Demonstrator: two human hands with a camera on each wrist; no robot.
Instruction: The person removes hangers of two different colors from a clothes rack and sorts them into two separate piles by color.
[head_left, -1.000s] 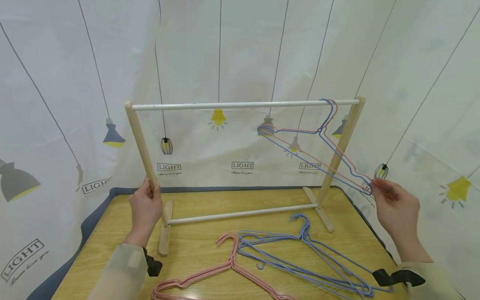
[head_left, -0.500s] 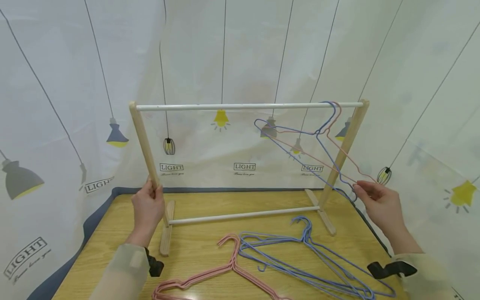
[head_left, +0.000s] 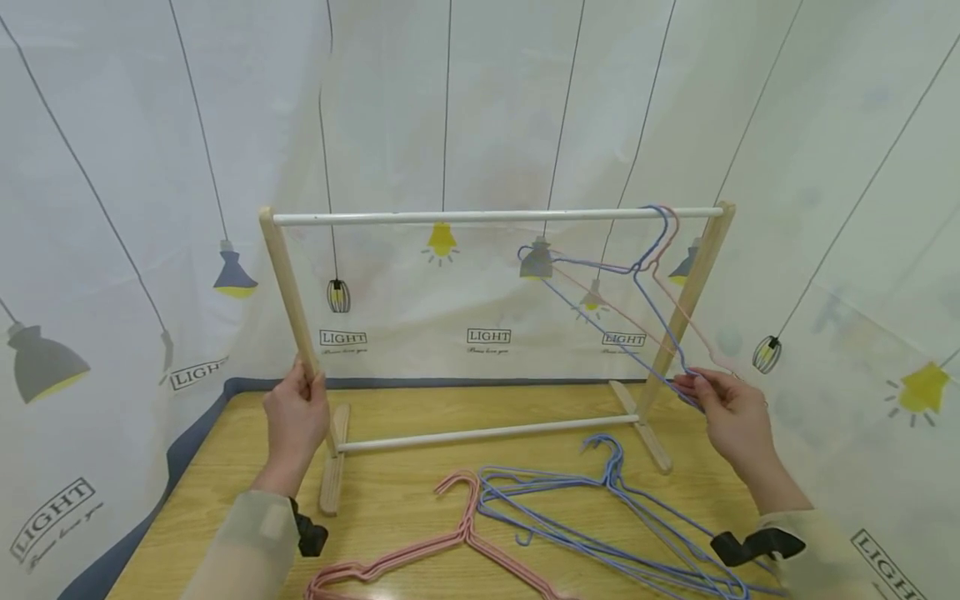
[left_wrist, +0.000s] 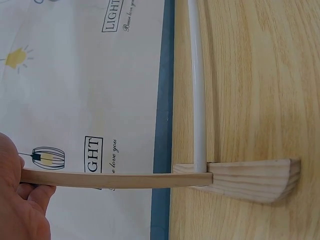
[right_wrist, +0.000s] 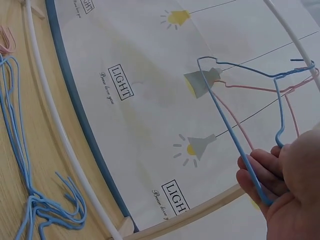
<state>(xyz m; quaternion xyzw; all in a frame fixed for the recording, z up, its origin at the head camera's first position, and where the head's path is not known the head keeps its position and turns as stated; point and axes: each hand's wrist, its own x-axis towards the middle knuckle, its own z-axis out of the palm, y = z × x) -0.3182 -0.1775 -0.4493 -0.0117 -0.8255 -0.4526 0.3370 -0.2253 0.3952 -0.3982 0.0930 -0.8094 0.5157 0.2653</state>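
Pinching the lower corner of a blue hanger (head_left: 600, 304) between curled fingers (right_wrist: 260, 170), the right hand (head_left: 731, 417) held it tilted while its hook sat over the white top rail (head_left: 480, 216) of a small wooden rack (head_left: 288, 292), close to the right post. A pink hanger (head_left: 693, 329) hung from the same rail just beside the blue one; whether the fingers also touched it could not be told, since the two wires crossed near the hand. The left hand (head_left: 294, 417) gripped the rack's left post low down, fingers wrapped round the wood just above its foot (left_wrist: 255, 177), as the wrist view showed. The rack stood on a wood-grain desk (head_left: 390, 487), its lower white bar (head_left: 487, 432) running between the two feet. Nearer the person, a loose bunch of blue hangers (head_left: 600, 521) lay flat on the desk, with several pink hangers (head_left: 442, 546) just to their left. A pale curtain printed with lamps (head_left: 112, 208) hung behind.
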